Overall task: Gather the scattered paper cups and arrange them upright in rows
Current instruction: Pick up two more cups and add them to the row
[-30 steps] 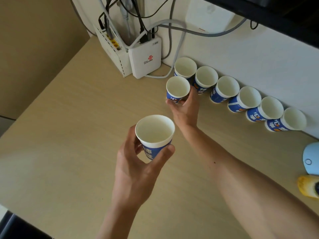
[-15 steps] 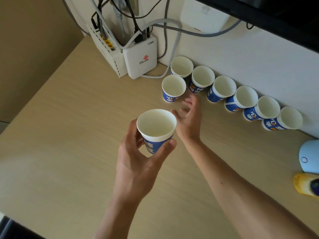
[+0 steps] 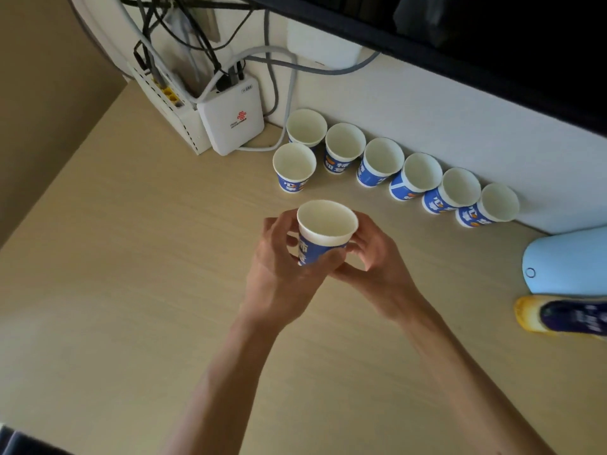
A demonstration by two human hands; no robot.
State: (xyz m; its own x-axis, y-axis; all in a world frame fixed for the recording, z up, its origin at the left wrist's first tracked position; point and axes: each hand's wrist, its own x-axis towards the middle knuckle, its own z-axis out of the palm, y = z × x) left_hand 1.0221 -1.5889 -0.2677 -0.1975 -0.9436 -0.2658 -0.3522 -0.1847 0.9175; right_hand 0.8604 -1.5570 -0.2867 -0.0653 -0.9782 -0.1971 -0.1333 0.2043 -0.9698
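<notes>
I see my left hand (image 3: 279, 270) and right hand (image 3: 377, 267) both curled round one upright paper cup (image 3: 326, 224) above the desk (image 3: 131, 290).

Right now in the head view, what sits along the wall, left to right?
White box with yellow ports, white box with red logo, first cup, second cup, third cup, fourth cup, fifth cup, sixth cup. Front cup skipped: it overlaps the first cup.
</notes>
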